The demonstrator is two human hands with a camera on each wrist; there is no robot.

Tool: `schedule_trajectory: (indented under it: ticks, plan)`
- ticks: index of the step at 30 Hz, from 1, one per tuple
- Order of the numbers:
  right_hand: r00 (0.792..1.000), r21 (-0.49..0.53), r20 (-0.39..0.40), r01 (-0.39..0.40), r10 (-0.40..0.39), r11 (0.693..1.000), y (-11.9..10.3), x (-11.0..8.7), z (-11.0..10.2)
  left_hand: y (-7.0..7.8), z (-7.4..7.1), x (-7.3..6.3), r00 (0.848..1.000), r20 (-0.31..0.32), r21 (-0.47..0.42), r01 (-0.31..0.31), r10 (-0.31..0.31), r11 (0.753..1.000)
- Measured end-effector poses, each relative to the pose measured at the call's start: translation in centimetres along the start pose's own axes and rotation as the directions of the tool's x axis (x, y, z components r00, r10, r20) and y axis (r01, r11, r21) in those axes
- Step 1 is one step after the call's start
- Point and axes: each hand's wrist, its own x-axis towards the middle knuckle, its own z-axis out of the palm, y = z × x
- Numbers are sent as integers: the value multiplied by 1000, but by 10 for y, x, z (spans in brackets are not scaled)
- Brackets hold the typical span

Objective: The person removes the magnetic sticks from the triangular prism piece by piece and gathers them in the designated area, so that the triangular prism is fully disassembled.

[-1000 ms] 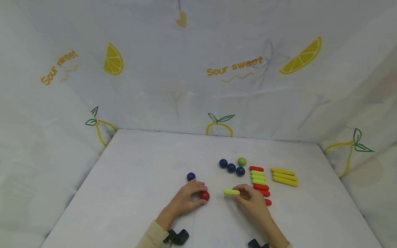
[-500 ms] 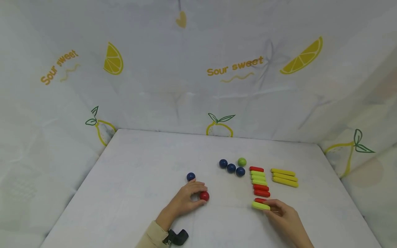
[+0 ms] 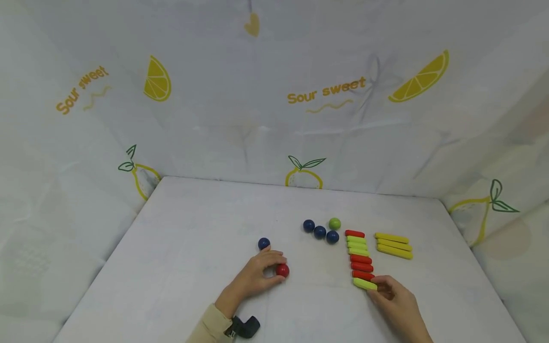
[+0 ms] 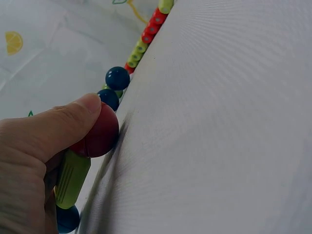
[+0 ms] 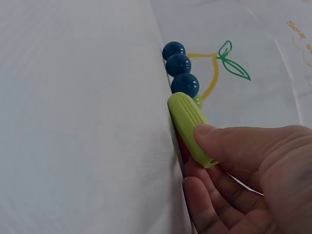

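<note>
My left hand [image 3: 253, 275] grips a red ball [image 3: 282, 270] between thumb and fingers, low over the white table. In the left wrist view a light green ribbed stick [image 4: 73, 179] shows beneath that ball; the hand hides it from the head view. A dark blue ball [image 3: 264, 243] lies just beyond the left fingers. My right hand [image 3: 400, 299] pinches another light green stick [image 3: 365, 284] by its right end, at the near end of a column of short sticks. The nearest of these is a red stick [image 3: 362, 276], right beside the pinched one.
Farther up the column lie more red sticks and several green sticks [image 3: 357, 246]. To their right are three longer yellow sticks [image 3: 394, 247]. Three dark blue balls [image 3: 320, 232] and a green ball [image 3: 334, 223] sit left of the column's far end. A lemon-printed cloth [image 3: 223, 143] hangs behind the table.
My right hand has carried the green stick from near the red ball rightward to the column's near end, then slightly right beside the last red stick. The left hand keeps its place.
</note>
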Motion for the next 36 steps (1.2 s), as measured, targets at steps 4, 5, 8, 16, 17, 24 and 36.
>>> schedule_trajectory:
  ticks: [4, 5, 8, 16, 17, 24, 36]
  plan:
    - [998, -28, -50, 21, -22, 999, 3, 2, 1, 0, 0, 0, 1000, -5, -8, -4, 4, 1000]
    - [998, -29, -61, 22, -24, 999, 4, 3, 1, 0, 0, 0, 1000, -7, -9, -4, 4, 1000]
    - [996, -28, -80, 23, -25, 999, 5, 4, 3, 0, 0, 0, 1000, -11, -11, -6, 6, 1000]
    - [994, -34, -111, 19, -23, 999, 2, 3, 5, -1, -1, 0, 1000, 3, -21, 6, -6, 1000]
    - [993, -32, -113, 13, -16, 999, 2, 2, 4, -1, -1, 0, 1000, 7, -25, 9, -9, 1000]
    - [992, -8, -125, 5, -6, 1000, -8, -6, 0, -2, 1, -1, 999, -26, 45, -33, 35, 998]
    - [975, 67, -97, 207, -200, 976, -59, -5, 19, 1, 8, 1, 995, -99, 165, -15, 31, 986]
